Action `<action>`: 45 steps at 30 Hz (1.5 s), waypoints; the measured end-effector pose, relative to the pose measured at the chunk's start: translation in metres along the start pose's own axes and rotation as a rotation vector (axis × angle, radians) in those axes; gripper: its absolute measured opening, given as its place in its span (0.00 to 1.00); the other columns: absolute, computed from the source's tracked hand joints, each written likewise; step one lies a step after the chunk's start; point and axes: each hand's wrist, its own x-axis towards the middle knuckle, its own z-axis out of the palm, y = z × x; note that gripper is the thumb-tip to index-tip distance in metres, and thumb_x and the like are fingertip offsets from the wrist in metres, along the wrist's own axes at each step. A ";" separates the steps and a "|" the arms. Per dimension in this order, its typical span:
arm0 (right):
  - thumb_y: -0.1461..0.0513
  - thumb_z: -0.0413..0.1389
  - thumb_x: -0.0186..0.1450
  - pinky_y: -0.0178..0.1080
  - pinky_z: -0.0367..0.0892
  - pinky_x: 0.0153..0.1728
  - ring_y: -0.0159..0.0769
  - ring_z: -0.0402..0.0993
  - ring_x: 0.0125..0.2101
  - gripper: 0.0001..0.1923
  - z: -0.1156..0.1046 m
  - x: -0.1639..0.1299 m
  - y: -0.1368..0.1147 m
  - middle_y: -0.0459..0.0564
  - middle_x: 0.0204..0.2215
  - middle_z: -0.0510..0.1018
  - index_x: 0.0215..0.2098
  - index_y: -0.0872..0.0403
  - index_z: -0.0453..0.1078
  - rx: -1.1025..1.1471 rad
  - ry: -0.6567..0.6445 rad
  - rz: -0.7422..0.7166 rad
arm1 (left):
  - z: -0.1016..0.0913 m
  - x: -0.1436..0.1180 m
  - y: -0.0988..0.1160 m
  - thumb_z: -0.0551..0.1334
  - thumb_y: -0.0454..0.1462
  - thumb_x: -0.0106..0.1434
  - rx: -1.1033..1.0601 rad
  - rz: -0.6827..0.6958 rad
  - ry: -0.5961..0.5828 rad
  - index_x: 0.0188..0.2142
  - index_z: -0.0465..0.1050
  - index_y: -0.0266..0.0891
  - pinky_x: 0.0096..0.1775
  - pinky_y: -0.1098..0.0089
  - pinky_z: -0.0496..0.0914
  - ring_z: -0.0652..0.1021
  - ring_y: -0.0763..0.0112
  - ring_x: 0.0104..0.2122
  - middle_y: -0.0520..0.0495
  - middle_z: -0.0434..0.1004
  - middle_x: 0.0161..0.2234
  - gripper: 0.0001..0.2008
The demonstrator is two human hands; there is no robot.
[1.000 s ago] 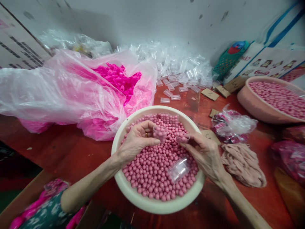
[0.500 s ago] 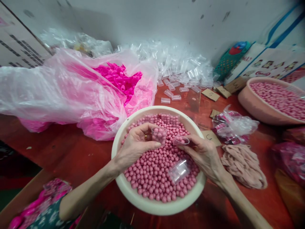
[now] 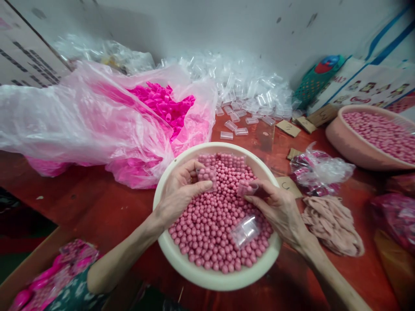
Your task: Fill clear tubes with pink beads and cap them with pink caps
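Both my hands are over a cream basin (image 3: 212,283) full of pink beads (image 3: 207,229). My left hand (image 3: 177,190) pinches a clear plastic tube (image 3: 206,176) with several pink beads in it, between thumb and fingers. In my right hand (image 3: 280,207), another clear plastic tube (image 3: 245,188) is gripped at its side, also with pink beads inside. Near the right hand, clear empty-looking tubes (image 3: 245,231) lie on the beads. Filled clear tubes (image 3: 231,163) rest on the beads at the basin's far side.
Left of the basin, a plastic bag (image 3: 106,125) holds bright pink caps (image 3: 165,106). Clear tubes (image 3: 249,82) are heaped against the wall. To the right lie a crumpled clear bag (image 3: 319,166), a beige cloth (image 3: 332,222) and a second pink basin (image 3: 350,149) of beads.
My left hand has moved slightly left and up with its tube. The tube in my right hand has tipped, its open oval end no longer facing me.
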 end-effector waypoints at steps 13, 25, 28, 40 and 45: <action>0.65 0.58 0.61 0.36 0.68 0.37 0.33 0.73 0.32 0.18 0.010 0.012 -0.017 0.46 0.33 0.77 0.49 0.53 0.65 0.089 -0.138 -0.043 | -0.010 -0.006 -0.006 0.66 0.28 0.53 -0.034 -0.040 0.036 0.30 0.72 0.36 0.34 0.80 0.69 0.72 0.80 0.29 0.55 0.72 0.27 0.06; 0.64 0.55 0.63 0.39 0.69 0.37 0.36 0.74 0.34 0.18 0.018 0.009 -0.014 0.48 0.35 0.78 0.51 0.52 0.64 0.005 -0.163 -0.070 | -0.018 -0.005 -0.013 0.65 0.31 0.55 -0.173 -0.251 -0.028 0.36 0.72 0.35 0.30 0.75 0.72 0.76 0.73 0.28 0.50 0.76 0.30 0.08; 0.64 0.54 0.63 0.39 0.69 0.38 0.36 0.75 0.35 0.17 0.019 0.009 -0.016 0.48 0.35 0.78 0.51 0.52 0.64 -0.012 -0.169 -0.067 | -0.018 -0.006 -0.013 0.66 0.27 0.52 -0.199 -0.279 -0.014 0.36 0.72 0.36 0.32 0.75 0.72 0.78 0.73 0.30 0.50 0.76 0.32 0.11; 0.63 0.56 0.62 0.36 0.68 0.36 0.34 0.74 0.32 0.15 0.019 0.010 -0.020 0.46 0.33 0.77 0.48 0.52 0.65 0.082 -0.188 -0.052 | -0.020 -0.009 -0.013 0.68 0.25 0.47 -0.141 -0.272 -0.036 0.31 0.71 0.36 0.37 0.76 0.69 0.75 0.77 0.30 0.53 0.75 0.29 0.12; 0.61 0.58 0.62 0.33 0.66 0.30 0.31 0.70 0.28 0.15 0.022 0.011 -0.034 0.43 0.28 0.74 0.47 0.51 0.66 0.249 -0.206 -0.006 | -0.015 -0.010 -0.014 0.68 0.26 0.47 -0.103 -0.316 -0.072 0.33 0.71 0.37 0.36 0.75 0.69 0.77 0.76 0.29 0.53 0.78 0.28 0.13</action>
